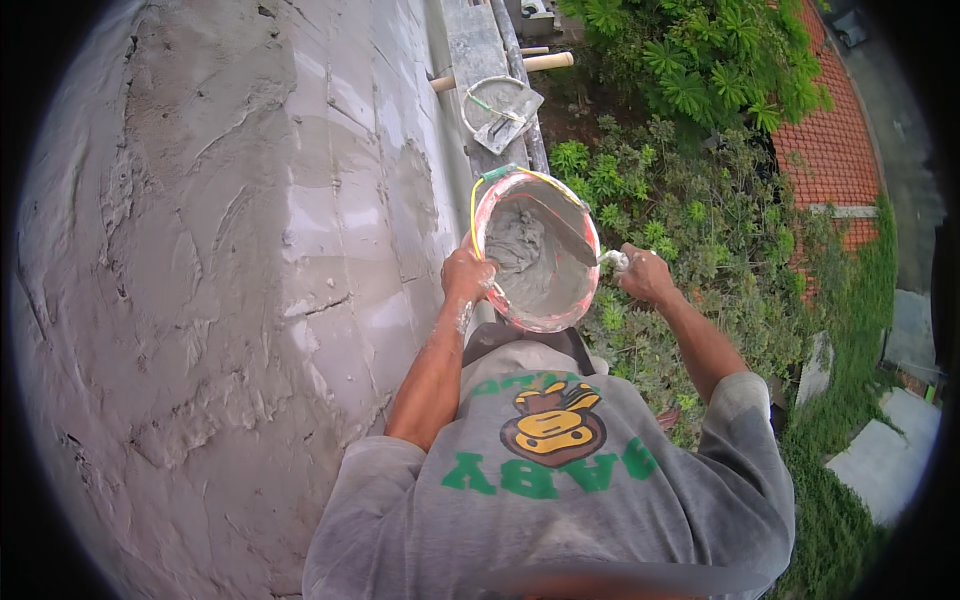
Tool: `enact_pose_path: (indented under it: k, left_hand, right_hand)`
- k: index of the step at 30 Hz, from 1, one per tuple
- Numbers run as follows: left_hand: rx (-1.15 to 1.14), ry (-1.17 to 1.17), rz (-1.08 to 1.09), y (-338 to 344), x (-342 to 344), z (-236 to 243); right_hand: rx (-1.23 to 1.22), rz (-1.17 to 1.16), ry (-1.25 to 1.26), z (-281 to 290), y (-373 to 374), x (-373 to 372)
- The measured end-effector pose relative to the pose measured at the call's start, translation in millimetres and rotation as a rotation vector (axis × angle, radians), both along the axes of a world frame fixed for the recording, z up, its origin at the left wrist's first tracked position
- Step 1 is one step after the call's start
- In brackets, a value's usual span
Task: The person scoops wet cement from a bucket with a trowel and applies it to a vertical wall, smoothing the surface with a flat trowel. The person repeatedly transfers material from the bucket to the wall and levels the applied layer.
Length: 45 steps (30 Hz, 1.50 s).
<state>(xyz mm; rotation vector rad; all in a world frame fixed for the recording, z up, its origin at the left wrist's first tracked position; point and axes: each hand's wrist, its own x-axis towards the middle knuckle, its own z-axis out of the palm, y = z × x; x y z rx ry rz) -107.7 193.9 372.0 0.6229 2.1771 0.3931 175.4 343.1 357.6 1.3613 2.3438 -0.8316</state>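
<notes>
A pinkish-red bucket [545, 325] is in front of my body, its mouth tilted up towards me and its rim smeared with mortar. Wet grey mortar [518, 245] lies inside it, mostly on the left. My left hand [467, 277] is closed on the bucket's left rim, beside the yellow wire handle with its green grip [498, 172]. In my right hand [645, 275] is the pale, mortar-caked handle of a trowel. The trowel's grey blade [562, 228] reaches over the right rim into the bucket.
To my left rises a wall [215, 240] with rough grey plaster and bare pale blocks. A narrow scaffold plank [478, 40] runs ahead, carrying another bucket [487, 82] with a flat grey tool on it. Wooden poles [548, 62] cross there. Bushes [690, 230] lie far below on the right.
</notes>
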Motion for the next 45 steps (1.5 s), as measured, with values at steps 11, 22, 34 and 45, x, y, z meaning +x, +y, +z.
enact_pose_path:
  k: [11,22,34,45]
  left_hand:
    - [0.053,0.023,-0.007,-4.3,13.8,33.0]
    - [0.040,0.019,-0.044,-19.0,29.8,45.0]
    - [-0.016,0.045,-0.075,-37.5,-4.8,13.1]
    - [0.678,-0.516,0.210,-40.9,-13.4,25.4]
  right_hand:
    - [-0.047,-0.134,0.703,27.8,3.3,-89.6]
    - [-0.047,0.140,0.682,29.6,51.8,-155.5]
    - [-0.401,-0.064,0.556,135.9,-4.3,-128.4]
    - [-0.042,0.148,0.617,208.2,-21.6,-124.6]
